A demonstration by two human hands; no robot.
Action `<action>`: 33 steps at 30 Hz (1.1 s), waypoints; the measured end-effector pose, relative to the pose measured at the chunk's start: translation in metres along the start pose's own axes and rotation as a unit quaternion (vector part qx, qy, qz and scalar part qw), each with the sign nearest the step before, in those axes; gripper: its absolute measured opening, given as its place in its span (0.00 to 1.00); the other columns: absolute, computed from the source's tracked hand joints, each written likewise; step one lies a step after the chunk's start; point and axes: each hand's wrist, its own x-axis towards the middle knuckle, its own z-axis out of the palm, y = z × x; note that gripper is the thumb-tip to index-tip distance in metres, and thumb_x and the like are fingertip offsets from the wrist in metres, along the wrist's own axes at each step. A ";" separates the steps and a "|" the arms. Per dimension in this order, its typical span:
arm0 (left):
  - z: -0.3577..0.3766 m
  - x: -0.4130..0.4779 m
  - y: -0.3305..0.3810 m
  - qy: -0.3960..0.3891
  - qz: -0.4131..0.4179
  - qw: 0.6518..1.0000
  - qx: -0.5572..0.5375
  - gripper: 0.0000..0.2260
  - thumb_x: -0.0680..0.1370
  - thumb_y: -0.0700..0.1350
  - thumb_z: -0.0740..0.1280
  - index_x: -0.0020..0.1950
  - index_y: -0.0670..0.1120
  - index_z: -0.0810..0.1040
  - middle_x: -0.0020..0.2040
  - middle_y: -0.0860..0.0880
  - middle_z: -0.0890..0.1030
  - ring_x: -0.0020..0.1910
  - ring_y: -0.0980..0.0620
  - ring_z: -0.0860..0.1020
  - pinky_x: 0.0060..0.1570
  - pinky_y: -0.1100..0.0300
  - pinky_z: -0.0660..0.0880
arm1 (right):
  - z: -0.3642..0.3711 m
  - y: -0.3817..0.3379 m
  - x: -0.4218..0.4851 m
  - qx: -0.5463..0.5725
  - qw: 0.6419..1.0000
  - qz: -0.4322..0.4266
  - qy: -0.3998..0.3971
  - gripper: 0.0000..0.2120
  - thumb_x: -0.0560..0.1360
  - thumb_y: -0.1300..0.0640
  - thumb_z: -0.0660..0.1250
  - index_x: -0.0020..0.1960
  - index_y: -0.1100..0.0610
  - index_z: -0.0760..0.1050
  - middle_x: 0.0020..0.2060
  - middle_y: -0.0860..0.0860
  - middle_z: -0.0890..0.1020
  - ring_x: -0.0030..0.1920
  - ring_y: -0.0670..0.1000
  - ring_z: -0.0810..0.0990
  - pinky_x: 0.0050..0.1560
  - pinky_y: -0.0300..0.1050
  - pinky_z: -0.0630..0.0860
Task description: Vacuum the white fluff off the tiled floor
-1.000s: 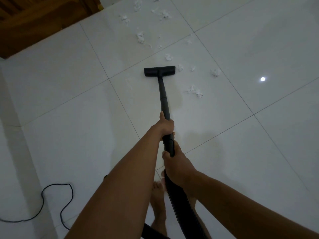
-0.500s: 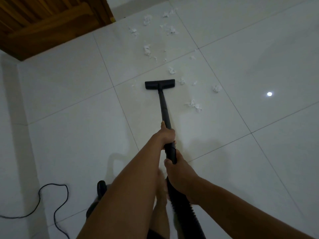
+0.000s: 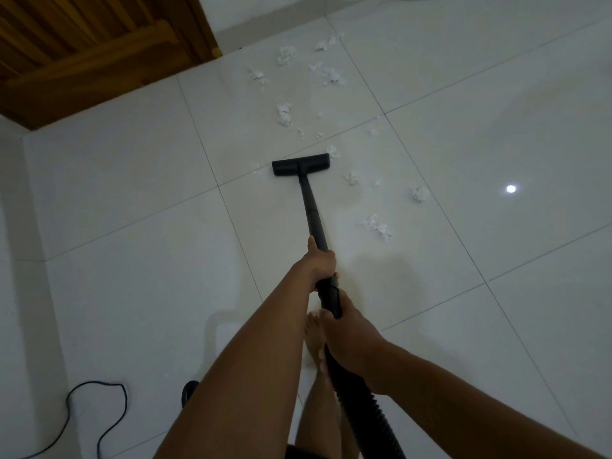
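A black vacuum wand (image 3: 313,213) runs from my hands down to its flat floor head (image 3: 300,164), which rests on the white tiled floor (image 3: 132,260). My left hand (image 3: 319,258) grips the wand higher up its shaft; my right hand (image 3: 344,329) grips the handle end where the ribbed hose (image 3: 361,415) begins. Several tufts of white fluff (image 3: 284,114) lie scattered beyond and to the right of the head. One tuft (image 3: 332,150) sits at the head's right corner; others (image 3: 377,226) lie right of the wand.
A wooden slatted door (image 3: 82,44) fills the top left corner. A black power cord (image 3: 96,415) loops on the floor at bottom left, beside a dark vacuum part (image 3: 189,392). My bare foot (image 3: 314,339) stands under the hose. A lamp reflection (image 3: 511,189) shines at right.
The view has tilted so more of the door and far fluff shows. The floor head has slid a little forward toward the fluff. Both hands keep their grip.
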 end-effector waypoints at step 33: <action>-0.066 0.074 0.130 0.036 -0.008 0.999 -0.007 0.32 0.85 0.45 0.54 0.82 0.60 0.37 0.50 0.43 0.77 0.38 0.52 0.76 0.37 0.58 0.78 | -0.018 -0.153 0.068 -0.035 0.999 0.017 -0.032 0.24 0.85 0.54 0.55 0.78 0.39 0.54 0.38 0.59 0.76 0.27 0.52 0.76 0.27 0.43 0.77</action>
